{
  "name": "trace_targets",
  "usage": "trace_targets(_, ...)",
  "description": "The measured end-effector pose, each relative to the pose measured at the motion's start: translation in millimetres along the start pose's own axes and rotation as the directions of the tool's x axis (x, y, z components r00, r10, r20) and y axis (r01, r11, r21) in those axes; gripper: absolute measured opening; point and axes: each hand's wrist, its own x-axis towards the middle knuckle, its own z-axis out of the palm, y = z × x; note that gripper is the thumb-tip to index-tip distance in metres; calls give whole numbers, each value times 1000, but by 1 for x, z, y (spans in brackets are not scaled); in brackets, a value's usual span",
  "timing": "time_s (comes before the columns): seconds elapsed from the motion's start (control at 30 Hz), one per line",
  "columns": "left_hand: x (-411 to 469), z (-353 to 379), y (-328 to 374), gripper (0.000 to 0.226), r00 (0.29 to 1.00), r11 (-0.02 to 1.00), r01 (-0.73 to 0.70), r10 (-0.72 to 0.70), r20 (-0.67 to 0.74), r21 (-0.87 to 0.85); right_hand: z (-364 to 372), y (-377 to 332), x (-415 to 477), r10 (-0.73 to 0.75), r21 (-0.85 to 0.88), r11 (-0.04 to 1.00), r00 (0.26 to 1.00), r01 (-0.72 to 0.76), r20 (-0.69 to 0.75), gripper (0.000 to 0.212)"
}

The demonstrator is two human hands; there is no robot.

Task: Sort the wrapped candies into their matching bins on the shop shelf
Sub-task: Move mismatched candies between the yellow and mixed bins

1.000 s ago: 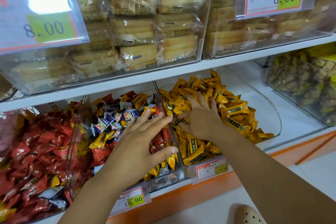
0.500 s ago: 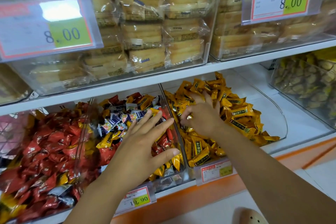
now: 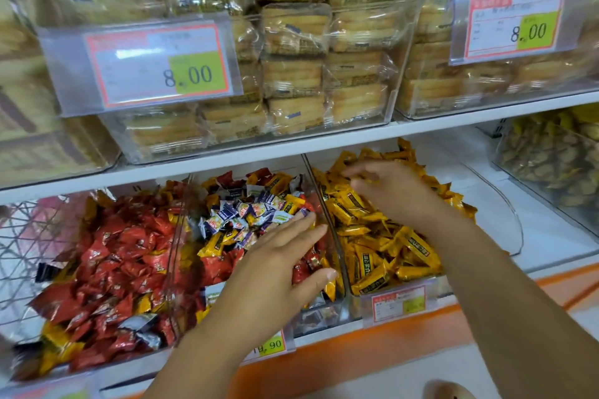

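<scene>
Since a moment ago our right hand (image 3: 392, 194) has reached further back over the yellow candies (image 3: 389, 246) in the right bin (image 3: 515, 217); its fingers (image 3: 358, 171) curl, blurred, and we cannot tell whether they hold one. These oblong bars lie at all angles, many slanting front-right. Our left hand (image 3: 275, 269) is spread, fingers straight, over the mixed candies (image 3: 246, 217) beside a clear divider (image 3: 321, 204). Red candies (image 3: 123, 256) lie to the left; biscuit packs (image 3: 291, 74) crowd the white shelf (image 3: 324, 142) above.
</scene>
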Motion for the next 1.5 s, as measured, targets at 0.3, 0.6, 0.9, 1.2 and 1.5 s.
trace_targets(0.3,30,12,8,78,999,998,-14,11,43,66,51,32,-1,7,-664,708,937,241,348,69)
trace_targets(0.6,34,5,-3,73,998,996,-30,25,65,78,9,68,13,138,-653,756,966,40,219,35)
trace_targets(0.9,36,4,2,79,997,999,0,-3,81,40,-79,50,-36,174,-180,967,984,-178,-40,31)
trace_targets(1.2,39,2,9,78,996,1000,8,-6,94,-25,-16,64,-34,307,-491,827,952,-274,-12,99)
trace_targets(1.5,38,0,11,70,997,998,37,-33,68,-52,-26,34,-29,49,183,981,993,-68,110,54)
